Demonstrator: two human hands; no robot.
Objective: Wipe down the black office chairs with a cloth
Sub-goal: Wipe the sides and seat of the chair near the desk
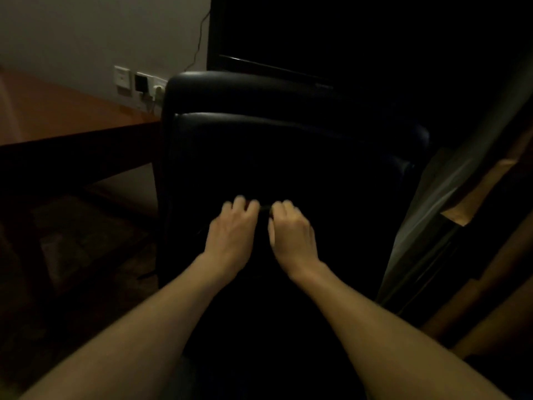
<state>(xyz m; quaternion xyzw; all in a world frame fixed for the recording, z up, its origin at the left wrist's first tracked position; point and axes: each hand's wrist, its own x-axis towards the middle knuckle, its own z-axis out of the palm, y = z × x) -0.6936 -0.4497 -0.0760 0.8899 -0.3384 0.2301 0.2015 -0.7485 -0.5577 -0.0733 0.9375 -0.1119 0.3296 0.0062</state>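
A black padded office chair fills the middle of the dim view, its upper edge catching a little light. My left hand and my right hand lie side by side on its dark surface, close together, fingers curled downward. Between the fingertips shows a short strip of dark cloth, which both hands seem to grip. The rest of the cloth is lost against the black upholstery.
A brown wooden table stands to the left, touching the chair's side. Wall sockets with a plug sit behind it. A large black panel rises behind the chair. Wooden furniture and a pale slanted strip crowd the right.
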